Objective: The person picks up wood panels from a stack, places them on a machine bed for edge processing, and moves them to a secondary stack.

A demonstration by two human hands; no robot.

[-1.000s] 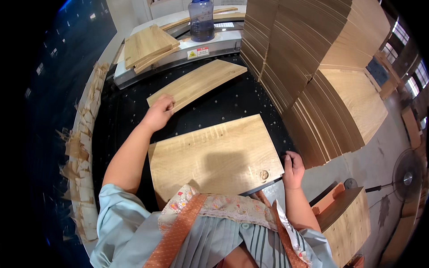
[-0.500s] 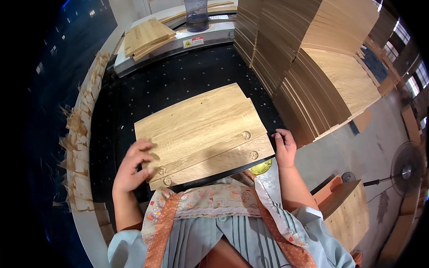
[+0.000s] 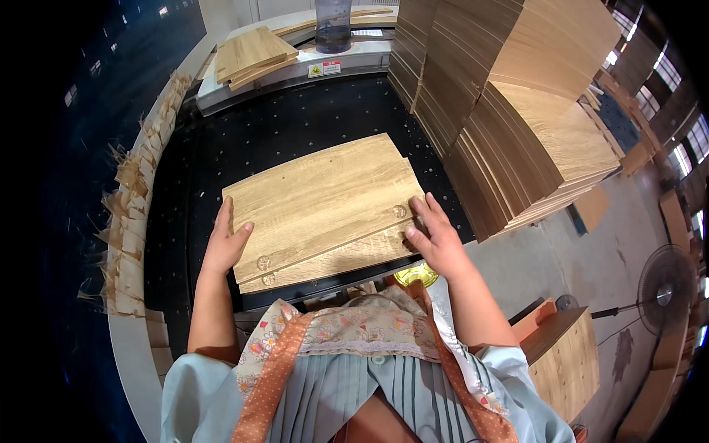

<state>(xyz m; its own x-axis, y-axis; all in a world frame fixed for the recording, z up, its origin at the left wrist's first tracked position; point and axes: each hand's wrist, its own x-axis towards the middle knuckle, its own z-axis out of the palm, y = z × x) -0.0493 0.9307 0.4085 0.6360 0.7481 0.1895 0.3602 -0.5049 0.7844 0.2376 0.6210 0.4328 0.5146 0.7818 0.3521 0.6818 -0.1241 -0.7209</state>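
Observation:
Two wood-grain boards lie stacked in front of me, slightly out of line. The upper board point(image 3: 317, 184) covers most of the lower board point(image 3: 343, 253), which shows as a strip along the near side. Shallow round recesses mark the near corners of both. My left hand point(image 3: 228, 240) rests against their left edge, fingers stretched along it and the thumb on top. At the right end, my right hand point(image 3: 437, 238) lies over the edge and near corner with its fingers spread. It partly hides the recesses there.
The boards lie on a black worktable point(image 3: 295, 111) dotted with small pale spots. Tall stacks of boards point(image 3: 509, 148) stand at the right. Several loose boards point(image 3: 255, 55) and a clear plastic jug point(image 3: 333, 29) sit on the far white ledge point(image 3: 292, 76). A fan point(image 3: 663, 295) stands at the right.
My right hand has moved from beside the right edge onto the boards' right end. My left hand has straightened its fingers and settled along the left edge.

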